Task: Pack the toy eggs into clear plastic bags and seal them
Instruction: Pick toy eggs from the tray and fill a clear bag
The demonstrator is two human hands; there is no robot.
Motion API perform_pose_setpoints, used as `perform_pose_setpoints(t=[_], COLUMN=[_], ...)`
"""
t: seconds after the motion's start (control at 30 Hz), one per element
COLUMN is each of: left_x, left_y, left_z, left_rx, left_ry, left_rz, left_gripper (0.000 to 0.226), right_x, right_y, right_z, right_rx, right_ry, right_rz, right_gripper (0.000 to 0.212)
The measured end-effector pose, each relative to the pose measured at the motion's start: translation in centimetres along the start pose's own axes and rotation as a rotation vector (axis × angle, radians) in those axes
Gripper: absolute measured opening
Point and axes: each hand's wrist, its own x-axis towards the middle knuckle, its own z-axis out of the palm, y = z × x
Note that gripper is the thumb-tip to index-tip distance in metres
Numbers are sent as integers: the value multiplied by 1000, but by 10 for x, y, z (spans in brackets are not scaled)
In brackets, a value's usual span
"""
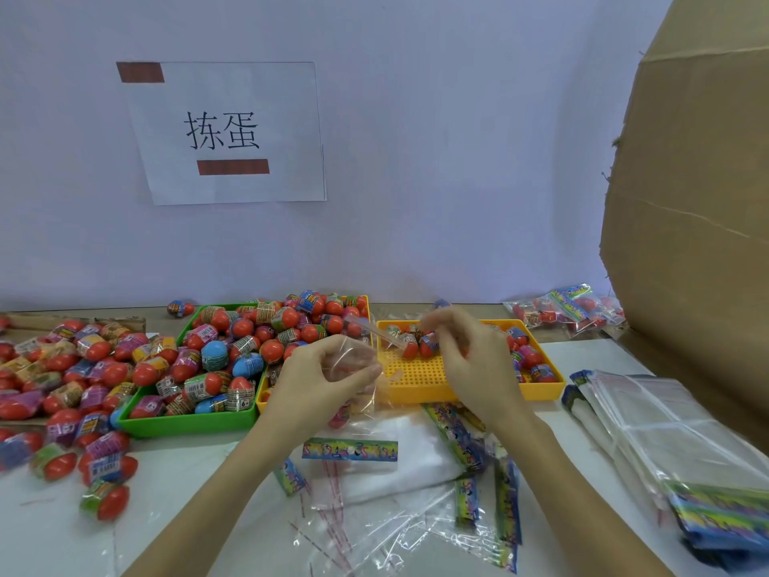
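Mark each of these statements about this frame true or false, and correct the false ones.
1. The left hand holds a clear plastic bag. True.
2. The green tray is empty. False: it is heaped with toy eggs.
3. The right hand is over the yellow tray. True.
4. A filled bag of eggs lies at the back right of the table, near the cardboard box. True.
5. The sheet of paper on the wall is blank. False: it bears printed characters and two dark red bars.
6. The stack of flat bags lies left of the green tray. False: it lies to the right, beyond the yellow tray.
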Motion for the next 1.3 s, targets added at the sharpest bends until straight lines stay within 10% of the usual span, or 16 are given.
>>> perform_pose_setpoints(t=[0.27,0.5,0.7,0.87,1.3], left_x=[1,2,3,2,0], left_y=[-2,-5,-6,-4,-2], left_z=[-1,-2,-2,-1,1], left_rx=[-11,7,4,-3,24], left_ry=[20,15,6,0,-6], left_rz=[-20,-14,-20,0,47], left_gripper=[17,18,20,25,23], right_x=[1,-3,1,-6,-9], right_y=[24,25,3,-26,-27], right_z=[21,22,15,17,19], right_rx=[-595,-497,48,486,25], right_ry=[-544,-284,45,-15,-114], right_rz=[-23,-74,-50,50,-233], right_gripper=[51,34,14,30,26])
